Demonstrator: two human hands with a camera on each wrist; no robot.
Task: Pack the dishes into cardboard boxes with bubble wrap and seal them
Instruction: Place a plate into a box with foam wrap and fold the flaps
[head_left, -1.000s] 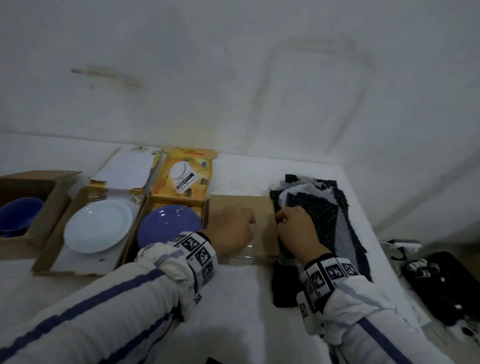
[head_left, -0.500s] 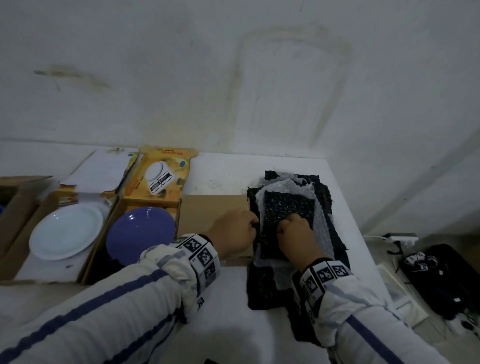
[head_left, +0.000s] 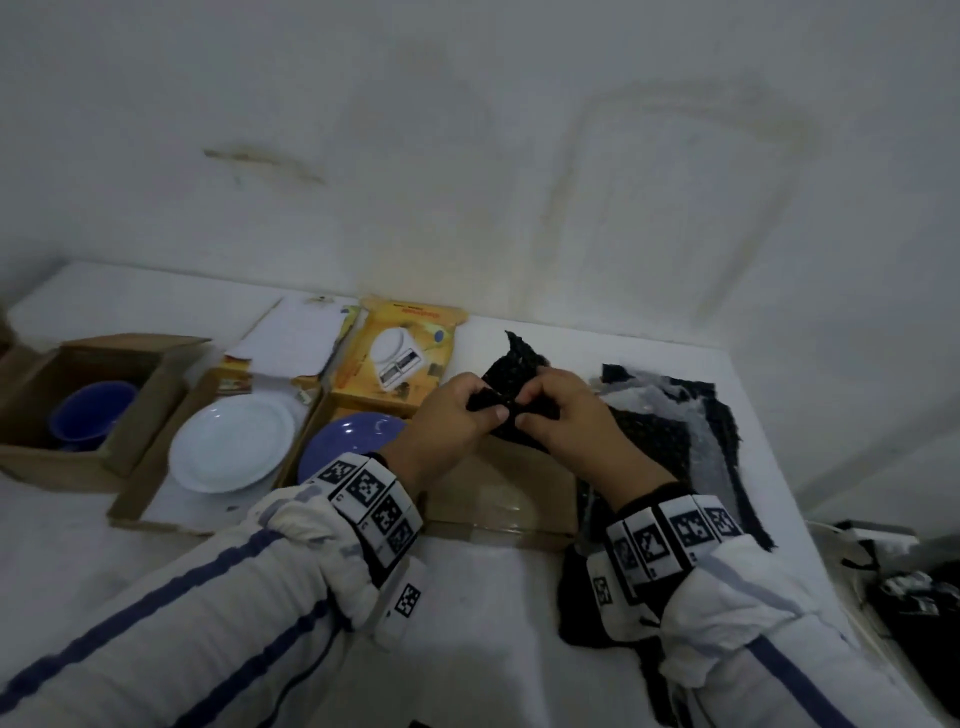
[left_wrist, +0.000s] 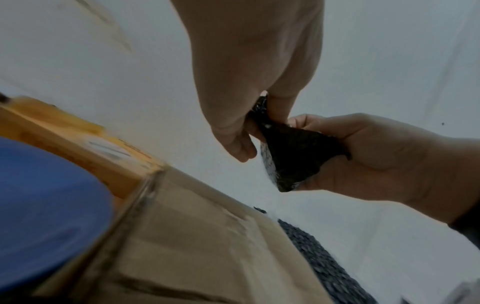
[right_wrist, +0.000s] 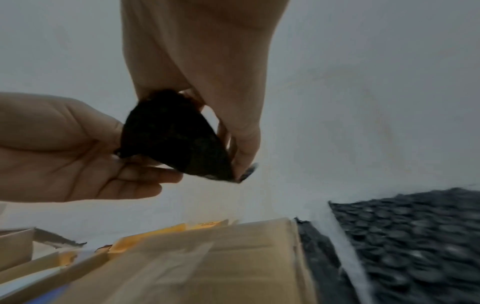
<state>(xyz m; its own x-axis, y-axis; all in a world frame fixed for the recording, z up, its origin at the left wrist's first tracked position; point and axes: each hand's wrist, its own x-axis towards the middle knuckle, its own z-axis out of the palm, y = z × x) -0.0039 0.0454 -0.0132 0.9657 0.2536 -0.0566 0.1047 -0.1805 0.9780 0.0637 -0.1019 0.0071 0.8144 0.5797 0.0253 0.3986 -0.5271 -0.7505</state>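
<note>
Both hands hold one black bubble wrap sheet (head_left: 514, 364) in the air above the closed cardboard box (head_left: 498, 483). My left hand (head_left: 457, 410) pinches its left part and my right hand (head_left: 561, 410) pinches its right part, thumbs nearly meeting. In the left wrist view the black bubble wrap sheet (left_wrist: 293, 156) hangs folded between the two hands; the right wrist view shows the same sheet (right_wrist: 176, 139). A blue plate (head_left: 348, 447) lies in an open box, a white plate (head_left: 231, 447) in the box to its left, and a blue bowl (head_left: 91, 413) in the far left box.
A pile of black and grey bubble wrap sheets (head_left: 675, 415) lies on the white table (head_left: 467, 623) at the right. A yellow kitchen-scale box flap (head_left: 400, 353) stands behind the blue plate. The wall is close behind. Cables and dark items (head_left: 909, 582) sit past the table's right edge.
Both hands have lifted from the pile, taking the top black bubble wrap sheet up and to the left, over the closed box. The head view has swung right, then back left.
</note>
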